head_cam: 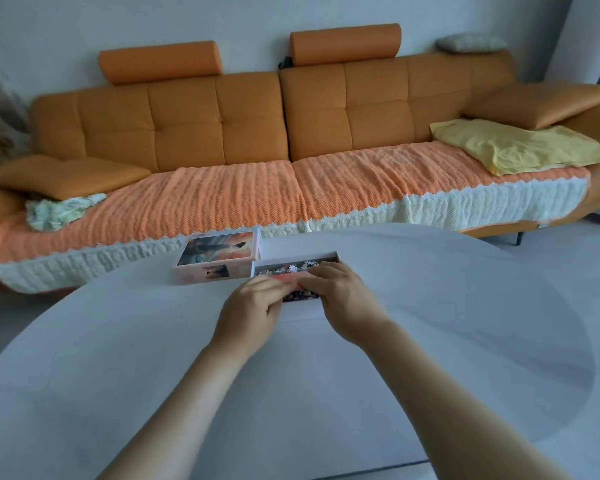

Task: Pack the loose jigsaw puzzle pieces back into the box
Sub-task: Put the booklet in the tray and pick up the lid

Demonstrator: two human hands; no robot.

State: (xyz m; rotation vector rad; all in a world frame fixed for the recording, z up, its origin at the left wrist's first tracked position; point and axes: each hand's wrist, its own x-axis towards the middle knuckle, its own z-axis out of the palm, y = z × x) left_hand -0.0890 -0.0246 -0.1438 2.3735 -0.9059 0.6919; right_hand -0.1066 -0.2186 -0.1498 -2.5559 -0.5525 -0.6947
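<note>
Orange padded sofa [222, 126] is filling the back of the view, with a ribbed orange-and-cream knitted throw [222, 199] draping over its seat. Pale matte oval desk [430, 323] is sitting in front, smooth and bare-looking near the person. On its far side a flat cardboard lid [219, 258] with a printed picture is lying face up, touching the left end of the box [326, 253]. The box is a shallow white-walled cardboard tray, with its long axis running left to right across the view. Left hand [253, 306] and right hand [340, 292] are both reaching forward and meeting at the near wall of the box. The right one is sitting slightly further in, over the rim. Curled fingers [278, 287] of the left and fingers [317, 277] of the right are pinching a joined clump [293, 289] between them from either end. It is thin card, orange on top and dark below, and lying lengthwise along the box's long axis. The clump is sitting right at the box's near edge, so the open tray is lying just beyond the fingertips, straight ahead. Small knobbed puzzle pieces [291, 266], mottled white and dark, are already lying loose inside the tray. Likely next move is tipping the clump forward over the wall. The joined pieces are looking likely to break apart under a squeeze.
</note>
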